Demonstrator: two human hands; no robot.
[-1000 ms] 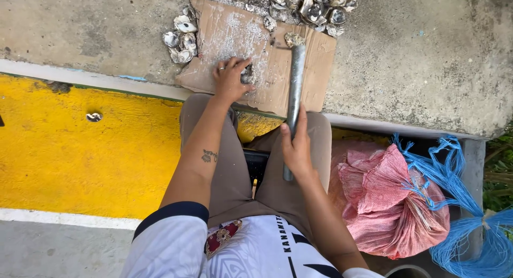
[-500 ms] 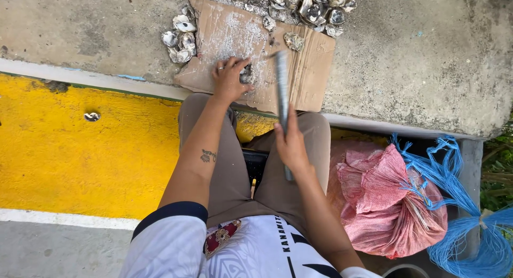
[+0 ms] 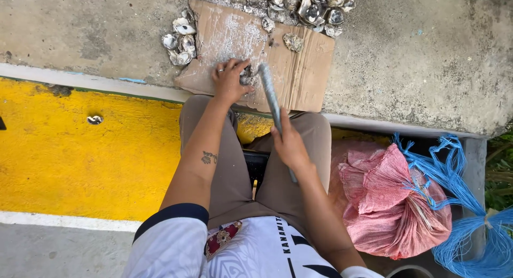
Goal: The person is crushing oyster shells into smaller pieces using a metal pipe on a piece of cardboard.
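My left hand (image 3: pixel 228 80) presses a small oyster shell (image 3: pixel 247 74) down on a flat piece of brown cardboard (image 3: pixel 299 69) dusted with white grit. My right hand (image 3: pixel 290 144) grips a grey metal bar (image 3: pixel 270 94) near its lower end; the bar's upper tip rests against the shell by my left fingers. I sit with my knees up against the concrete ledge, in brown trousers.
A heap of oyster shells (image 3: pixel 310 5) lies at the cardboard's far edge, a smaller cluster (image 3: pixel 180 37) at its left, one loose shell (image 3: pixel 293 41) on it. A pink mesh sack (image 3: pixel 393 203) and blue cords (image 3: pixel 470 224) sit at my right. Yellow painted floor (image 3: pixel 69 160) spreads left.
The metal bar has swung from the right side of the cardboard leftward and down, so its tip now meets the shell under my left hand. My left hand stayed put.
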